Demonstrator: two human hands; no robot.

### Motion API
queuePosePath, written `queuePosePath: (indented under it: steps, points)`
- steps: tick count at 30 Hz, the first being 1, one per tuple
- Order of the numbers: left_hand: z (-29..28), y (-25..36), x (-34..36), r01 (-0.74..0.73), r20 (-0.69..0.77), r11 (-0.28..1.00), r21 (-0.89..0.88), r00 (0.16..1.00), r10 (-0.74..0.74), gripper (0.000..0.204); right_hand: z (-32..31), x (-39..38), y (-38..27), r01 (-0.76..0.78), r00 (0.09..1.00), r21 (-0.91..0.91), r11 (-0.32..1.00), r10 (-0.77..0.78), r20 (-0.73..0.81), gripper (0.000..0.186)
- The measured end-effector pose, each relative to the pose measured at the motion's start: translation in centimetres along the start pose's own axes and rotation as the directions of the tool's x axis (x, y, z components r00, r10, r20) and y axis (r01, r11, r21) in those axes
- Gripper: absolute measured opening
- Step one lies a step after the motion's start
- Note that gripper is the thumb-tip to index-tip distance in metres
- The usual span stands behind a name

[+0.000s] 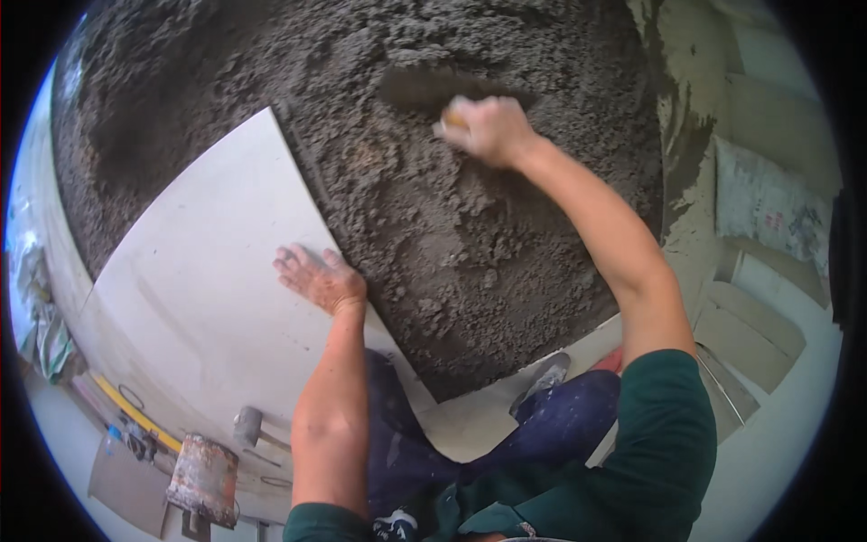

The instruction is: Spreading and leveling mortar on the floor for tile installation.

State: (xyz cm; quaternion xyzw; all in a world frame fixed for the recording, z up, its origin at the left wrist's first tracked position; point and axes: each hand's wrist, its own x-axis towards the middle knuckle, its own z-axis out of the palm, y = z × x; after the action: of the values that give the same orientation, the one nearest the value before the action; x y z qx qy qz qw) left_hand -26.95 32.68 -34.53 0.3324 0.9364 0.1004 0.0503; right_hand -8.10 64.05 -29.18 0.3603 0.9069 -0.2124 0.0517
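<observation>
Grey mortar bed point(470, 244) fills the floor beside the laid white tile point(199, 298), where the left hand point(321, 280) presses flat and open while the right hand point(483, 126), blurred, grips a yellowish tool handle point(453, 116); even, shallow strokes level with the tile edge would likely serve best.

Right hand point(488, 128) is blurring with motion; its fingers are hiding most of a tool (only a yellowish handle bit point(454, 117) is showing), kind not determinable. Mortar bed point(470, 235) is running out of view at the top edge. Rusty bucket point(204, 479) and mallet point(247, 426) are lying near the lower left rim, too distorted for detail.
</observation>
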Motion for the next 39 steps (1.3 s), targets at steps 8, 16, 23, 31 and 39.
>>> queuePosePath:
  steps: [8, 16, 23, 31, 39]
  points:
    - [0.7, 0.4, 0.1, -0.010, 0.013, 1.000, 0.016, 1.000, 0.010, 0.065, -6.9, 5.1, 14.4, -0.586, 0.651, 0.302, 0.752, 0.659, -0.377, 0.067]
    - [0.7, 1.1, 0.4, 0.025, 0.030, 1.000, -0.013, 0.999, -0.024, 0.066, -2.7, 7.4, 8.5, -0.742, 0.494, 0.300, 0.600, 0.791, -0.360, 0.066]
    - [-0.1, 1.2, 0.9, 0.020, 0.045, 0.999, -0.028, 0.999, -0.018, 0.067, -1.8, 9.2, 2.4, -0.553, 0.688, 0.349, 0.757, 0.651, -0.321, 0.066]
    - [-0.4, 0.6, 0.5, 0.056, 0.071, 0.998, 0.012, 0.996, -0.057, 0.065, -1.8, 6.3, -3.1, -0.341, 0.828, 0.425, 0.839, 0.482, -0.286, 0.054]
    - [0.1, 0.6, 0.6, 0.040, 0.060, 0.998, -0.043, 0.997, -0.038, 0.068, -1.7, 7.1, -7.0, -0.167, 0.970, 0.391, 0.905, 0.222, -0.099, 0.049]
